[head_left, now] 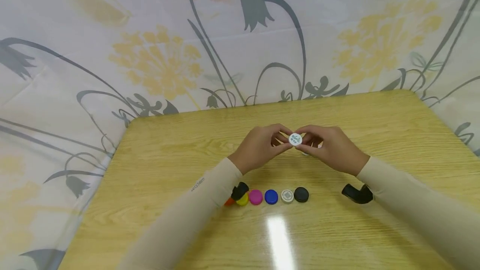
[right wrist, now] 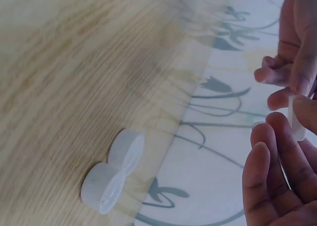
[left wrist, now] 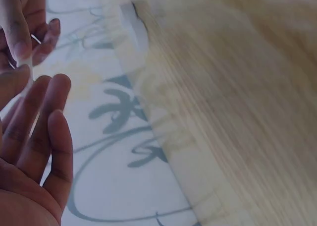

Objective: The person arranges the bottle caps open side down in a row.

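Note:
Between both hands, a round white bottle cap (head_left: pixel 295 139) with green-grey print on its face is held up above the table. My left hand (head_left: pixel 261 147) pinches its left edge between thumb and fingertips. At the opposite edge, my right hand (head_left: pixel 335 148) pinches the same cap. The left wrist view shows the left hand's other fingers (left wrist: pixel 59 132) extended loosely. Two more white caps, a nearer one (right wrist: pixel 101 187) and a farther one (right wrist: pixel 127 151), stand side by side on the table in the right wrist view. In the head view the right hand mostly hides them.
Nearer my body, a row of caps lies on the wooden table (head_left: pixel 168 161): orange (head_left: pixel 228 201), yellow (head_left: pixel 242 199), magenta (head_left: pixel 256 197), blue (head_left: pixel 271 196), white (head_left: pixel 287 196) and black (head_left: pixel 301 194). My left forearm partly covers the row's left end. A flower-patterned cloth (head_left: pixel 225 53) hangs behind the table.

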